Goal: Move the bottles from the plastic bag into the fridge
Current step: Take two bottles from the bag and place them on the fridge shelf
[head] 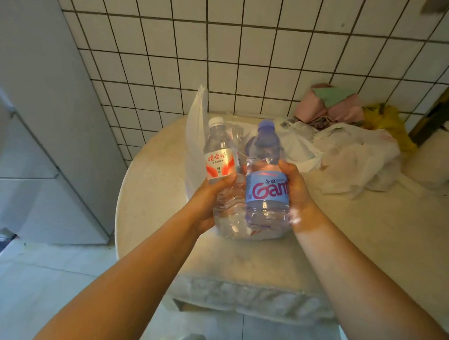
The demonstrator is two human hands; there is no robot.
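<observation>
Two bottles are held up side by side above the pale table [151, 192], their lower bodies touching. The left hand [209, 202] grips the clear bottle with the red-and-white label [218, 157] around its lower half; the right hand [291, 187] grips the blue-capped bottle with the blue label [266, 176] at label height. Just behind them the clear plastic bag [196, 133] stands open on the table. The white fridge [49, 118] stands at the left, doors shut, against the tiled wall [247, 56]. Crumpled white bags [356, 159] lie to the right
</observation>
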